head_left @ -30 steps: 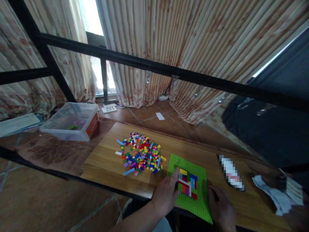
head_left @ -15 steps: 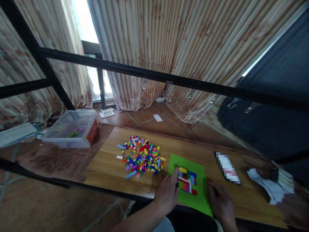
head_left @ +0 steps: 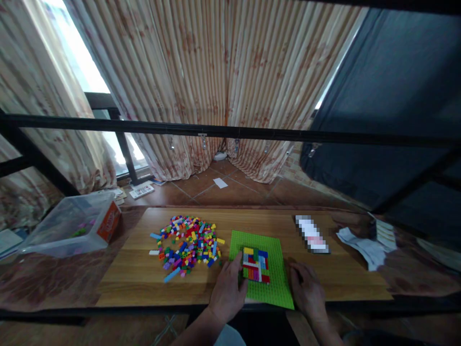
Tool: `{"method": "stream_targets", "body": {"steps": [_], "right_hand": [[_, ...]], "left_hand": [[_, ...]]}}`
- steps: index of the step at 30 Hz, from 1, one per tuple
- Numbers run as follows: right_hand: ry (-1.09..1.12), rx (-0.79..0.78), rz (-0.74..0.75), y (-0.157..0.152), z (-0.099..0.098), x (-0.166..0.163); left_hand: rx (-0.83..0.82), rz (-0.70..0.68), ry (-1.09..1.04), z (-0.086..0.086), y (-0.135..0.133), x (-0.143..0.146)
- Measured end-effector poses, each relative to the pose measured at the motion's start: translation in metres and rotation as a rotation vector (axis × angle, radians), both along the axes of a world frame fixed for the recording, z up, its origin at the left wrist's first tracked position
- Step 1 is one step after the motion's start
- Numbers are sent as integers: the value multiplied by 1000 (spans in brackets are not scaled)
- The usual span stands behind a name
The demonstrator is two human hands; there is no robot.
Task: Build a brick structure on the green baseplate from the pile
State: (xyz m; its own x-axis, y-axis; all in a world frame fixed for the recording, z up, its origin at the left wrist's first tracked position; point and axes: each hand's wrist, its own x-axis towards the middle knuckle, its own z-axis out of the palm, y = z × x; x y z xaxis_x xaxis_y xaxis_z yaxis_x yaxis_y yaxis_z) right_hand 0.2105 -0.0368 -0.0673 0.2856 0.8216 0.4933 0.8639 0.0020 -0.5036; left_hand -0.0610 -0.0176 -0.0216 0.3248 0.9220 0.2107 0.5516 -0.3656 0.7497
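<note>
A green baseplate (head_left: 277,269) lies at the front of the wooden board, a little askew. On it sits a compact block of coloured bricks (head_left: 255,265), yellow, blue, red, white, orange and pink among them. My left hand (head_left: 227,292) rests over the plate's left edge, index finger stretched along the left side of the brick block and thumb apart. Nothing shows in its grasp. Beside the plate's right edge lies my right hand (head_left: 308,290), fingers loosely bent and slightly apart, holding nothing visible. Left of the plate spreads a pile of loose bricks (head_left: 192,242).
A clear plastic bin (head_left: 72,230) with a few bricks stands at the far left. A phone-like object with a blurred face (head_left: 311,235) lies on the wooden board (head_left: 133,278). Crumpled white paper (head_left: 363,245) is at the right. A black rail (head_left: 151,127) crosses in front of curtains.
My view has levelled and swung right, so everything sits further left in the picture. Both hands keep nearly the same places at the baseplate, and the brick block looks unchanged.
</note>
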Motion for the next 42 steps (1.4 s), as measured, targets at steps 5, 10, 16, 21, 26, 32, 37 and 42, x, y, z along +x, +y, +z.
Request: {"method": "stream_targets", "body": {"steps": [5, 10, 16, 21, 26, 32, 37, 42], "right_hand": [[39, 11, 28, 0, 6, -8], [19, -15, 35, 0, 7, -9], [-6, -15, 75, 0, 6, -11], [-17, -15, 74, 0, 6, -14], [-23, 16, 59, 1, 11, -17], [-34, 4, 22, 1, 17, -19], [-31, -16, 19, 1, 19, -19], [-24, -6, 29, -1, 20, -18]], "left_hand": [[5, 24, 49, -3, 2, -1], [79, 21, 116, -3, 2, -2], [161, 22, 197, 7, 1, -1], [232, 20, 226, 13, 0, 0], [252, 29, 241, 13, 2, 1], [238, 18, 252, 15, 1, 2], [151, -31, 396, 20, 1, 11], [163, -54, 490, 18, 2, 17]]}}
